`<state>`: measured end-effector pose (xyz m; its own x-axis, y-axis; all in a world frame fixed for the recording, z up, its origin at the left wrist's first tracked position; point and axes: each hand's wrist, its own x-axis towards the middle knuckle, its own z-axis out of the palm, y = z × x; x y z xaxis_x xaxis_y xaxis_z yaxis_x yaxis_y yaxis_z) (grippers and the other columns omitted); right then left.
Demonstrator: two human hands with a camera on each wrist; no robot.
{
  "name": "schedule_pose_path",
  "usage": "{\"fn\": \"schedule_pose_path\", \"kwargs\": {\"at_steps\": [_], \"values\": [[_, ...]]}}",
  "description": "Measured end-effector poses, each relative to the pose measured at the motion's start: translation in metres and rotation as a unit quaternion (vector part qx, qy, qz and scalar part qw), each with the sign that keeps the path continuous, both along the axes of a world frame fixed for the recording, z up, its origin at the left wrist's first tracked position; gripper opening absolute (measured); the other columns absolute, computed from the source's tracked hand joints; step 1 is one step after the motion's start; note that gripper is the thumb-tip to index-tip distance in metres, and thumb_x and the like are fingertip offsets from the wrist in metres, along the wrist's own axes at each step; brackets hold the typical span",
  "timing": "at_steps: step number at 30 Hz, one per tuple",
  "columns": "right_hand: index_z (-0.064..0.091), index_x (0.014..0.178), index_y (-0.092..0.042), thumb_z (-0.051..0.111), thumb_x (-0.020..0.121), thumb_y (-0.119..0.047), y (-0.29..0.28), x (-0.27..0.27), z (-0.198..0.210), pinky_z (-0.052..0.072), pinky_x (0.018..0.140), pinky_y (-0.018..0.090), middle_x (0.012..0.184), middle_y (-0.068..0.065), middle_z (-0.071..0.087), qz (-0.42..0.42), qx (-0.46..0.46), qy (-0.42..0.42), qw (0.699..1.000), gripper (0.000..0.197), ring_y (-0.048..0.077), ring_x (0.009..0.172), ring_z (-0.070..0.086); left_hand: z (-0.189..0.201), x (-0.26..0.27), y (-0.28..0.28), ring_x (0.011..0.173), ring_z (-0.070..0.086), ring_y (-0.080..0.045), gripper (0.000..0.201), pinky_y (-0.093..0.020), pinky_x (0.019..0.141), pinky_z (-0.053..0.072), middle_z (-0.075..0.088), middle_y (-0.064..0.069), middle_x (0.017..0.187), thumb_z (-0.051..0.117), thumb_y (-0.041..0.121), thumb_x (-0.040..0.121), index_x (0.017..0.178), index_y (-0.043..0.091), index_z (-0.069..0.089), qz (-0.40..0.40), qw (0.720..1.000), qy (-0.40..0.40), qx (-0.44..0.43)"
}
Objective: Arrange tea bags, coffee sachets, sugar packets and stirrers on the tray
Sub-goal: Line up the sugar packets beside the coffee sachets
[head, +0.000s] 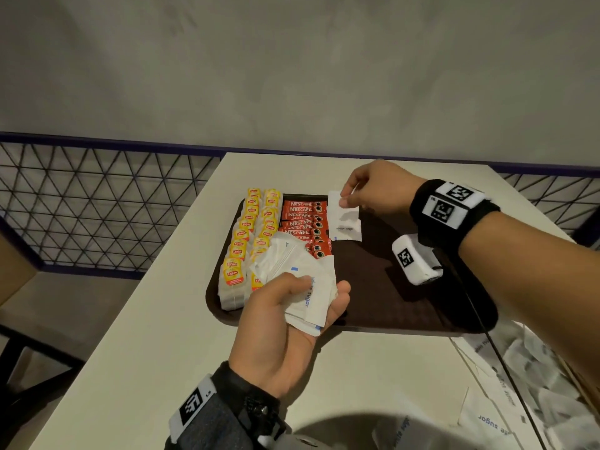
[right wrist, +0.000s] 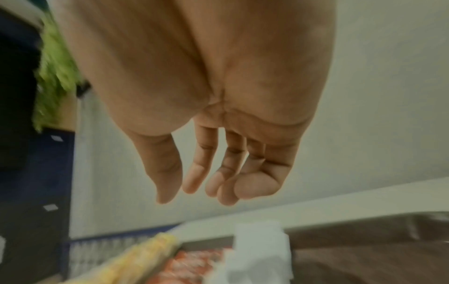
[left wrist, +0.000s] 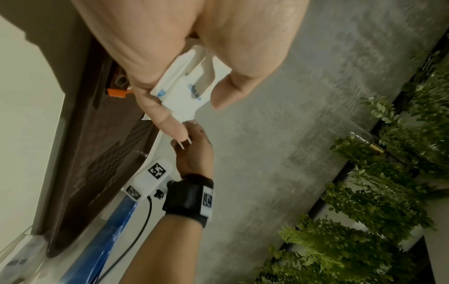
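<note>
A white table (head: 181, 336) holds a brown tray (head: 389, 287). The tray's right half is bare. Two rows of yellow tea bags (head: 250, 235) line its left edge, with red coffee sachets (head: 305, 222) beside them. White sugar packets (head: 345, 222) lie at the far edge. The left hand (head: 276, 332) grips a bunch of sugar packets (head: 302, 280). The right hand (head: 376, 186) hovers above the far packets, fingers loose and empty.

One tray (head: 422, 303), two tea-bag rows (head: 250, 235), one coffee-sachet column (head: 303, 222).
</note>
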<state>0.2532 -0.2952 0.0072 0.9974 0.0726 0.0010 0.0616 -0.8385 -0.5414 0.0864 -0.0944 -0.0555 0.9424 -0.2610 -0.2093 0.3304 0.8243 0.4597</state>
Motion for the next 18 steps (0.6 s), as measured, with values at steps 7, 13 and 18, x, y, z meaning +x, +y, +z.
{"fn": "schedule_pose_path", "kwargs": {"at_steps": [7,13,18], "values": [[0.077,0.097,-0.019,0.081,0.088,-0.032,0.027,-0.117,0.026,0.055,0.066,0.027,0.092,0.002,0.077,0.116,0.178,0.007,0.977,0.016,0.014,0.069,0.065,-0.002,0.002,0.001,0.103,0.07,-0.054,0.056,-0.061,0.086,0.058,0.07,-0.029,0.121,0.029,-0.013,0.094,0.138,0.011,0.054,-0.052,0.998,-0.042,-0.012],[0.074,0.103,-0.016,0.093,0.073,-0.022,0.03,-0.157,0.007,0.064,0.074,0.047,0.092,0.017,0.068,0.094,0.232,0.034,0.968,0.036,0.02,0.071,0.061,-0.007,0.001,0.001,0.125,0.063,-0.045,0.047,-0.067,0.108,0.044,0.066,-0.024,0.134,0.043,-0.012,0.097,0.138,0.005,0.06,-0.073,0.988,-0.102,0.089],[0.071,0.102,-0.02,0.094,0.072,-0.011,0.022,-0.159,0.0,0.063,0.07,0.043,0.086,0.007,0.074,0.083,0.203,0.02,0.976,0.038,0.025,0.068,0.07,-0.004,-0.003,-0.004,0.119,0.068,-0.04,0.046,-0.053,0.091,0.06,0.069,-0.02,0.13,0.054,-0.003,0.095,0.139,0.01,0.056,-0.067,0.985,-0.116,0.112]]}}
